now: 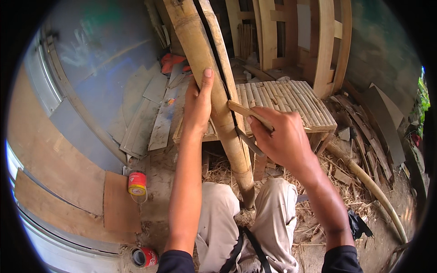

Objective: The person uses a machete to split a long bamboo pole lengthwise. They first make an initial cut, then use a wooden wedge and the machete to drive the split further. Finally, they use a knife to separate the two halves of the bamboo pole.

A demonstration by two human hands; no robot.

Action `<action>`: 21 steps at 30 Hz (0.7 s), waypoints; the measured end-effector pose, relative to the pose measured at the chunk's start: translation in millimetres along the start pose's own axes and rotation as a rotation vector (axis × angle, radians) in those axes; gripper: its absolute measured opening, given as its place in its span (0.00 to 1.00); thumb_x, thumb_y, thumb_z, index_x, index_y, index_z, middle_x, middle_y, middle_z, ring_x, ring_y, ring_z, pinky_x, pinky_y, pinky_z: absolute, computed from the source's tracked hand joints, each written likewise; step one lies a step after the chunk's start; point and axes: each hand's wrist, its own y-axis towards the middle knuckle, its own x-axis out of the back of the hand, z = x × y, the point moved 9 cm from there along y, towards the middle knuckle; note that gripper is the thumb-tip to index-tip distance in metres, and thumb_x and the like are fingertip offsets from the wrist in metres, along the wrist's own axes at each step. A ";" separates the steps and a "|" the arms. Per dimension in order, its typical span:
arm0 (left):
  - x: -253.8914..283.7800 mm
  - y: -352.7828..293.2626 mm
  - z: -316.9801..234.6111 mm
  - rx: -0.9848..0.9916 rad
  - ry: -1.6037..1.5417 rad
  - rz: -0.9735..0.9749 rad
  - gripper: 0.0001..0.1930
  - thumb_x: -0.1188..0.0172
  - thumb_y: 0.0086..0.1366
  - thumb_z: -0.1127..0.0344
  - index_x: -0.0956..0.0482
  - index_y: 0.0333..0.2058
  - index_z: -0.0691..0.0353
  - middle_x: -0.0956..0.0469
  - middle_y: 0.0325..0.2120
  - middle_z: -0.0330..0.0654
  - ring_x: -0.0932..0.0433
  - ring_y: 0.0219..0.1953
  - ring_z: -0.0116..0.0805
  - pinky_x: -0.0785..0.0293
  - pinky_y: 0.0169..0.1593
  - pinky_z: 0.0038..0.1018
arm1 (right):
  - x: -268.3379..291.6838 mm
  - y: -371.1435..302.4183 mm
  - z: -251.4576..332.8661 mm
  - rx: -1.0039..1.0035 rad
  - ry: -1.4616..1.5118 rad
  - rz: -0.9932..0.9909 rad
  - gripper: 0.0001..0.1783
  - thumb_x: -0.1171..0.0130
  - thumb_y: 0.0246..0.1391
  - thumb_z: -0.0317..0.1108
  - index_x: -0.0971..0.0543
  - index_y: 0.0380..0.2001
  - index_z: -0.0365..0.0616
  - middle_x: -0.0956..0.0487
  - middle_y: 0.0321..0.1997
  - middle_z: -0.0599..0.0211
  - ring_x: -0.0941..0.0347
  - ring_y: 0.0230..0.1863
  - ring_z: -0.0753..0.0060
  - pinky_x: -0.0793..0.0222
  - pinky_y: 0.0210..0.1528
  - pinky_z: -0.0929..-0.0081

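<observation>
A thick bamboo pole [217,86] leans up and away between my knees, with a long dark split down its right side. My left hand [199,102] grips it from the left, thumb along the front and the other fingers mostly hidden behind. In my right hand [282,132] is a flat wooden stick [241,109], its far end against the pole at the split. Just below the stick, a dark metal blade [249,142] sits with one end at the split. Whether my right hand also touches the blade, I cannot tell.
Behind the pole stands a low bamboo-slat bench [282,102]. Two red paint cans [137,183] lie or stand at the left. Bamboo shavings [218,168] litter the ground. A curved bamboo pole [368,182] and scrap boards [364,132] are at the right; wooden frames [327,45] stand behind.
</observation>
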 end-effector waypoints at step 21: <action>-13.1 1.8 -2.2 -0.084 0.113 -0.193 0.31 0.24 0.53 0.55 0.26 0.46 0.73 0.19 0.37 0.47 0.20 0.38 0.33 0.24 0.43 0.27 | -17.4 23.8 11.4 0.104 -0.475 0.214 0.10 0.40 0.52 0.30 0.26 0.23 0.35 0.25 0.16 0.50 0.23 0.22 0.46 0.27 0.27 0.55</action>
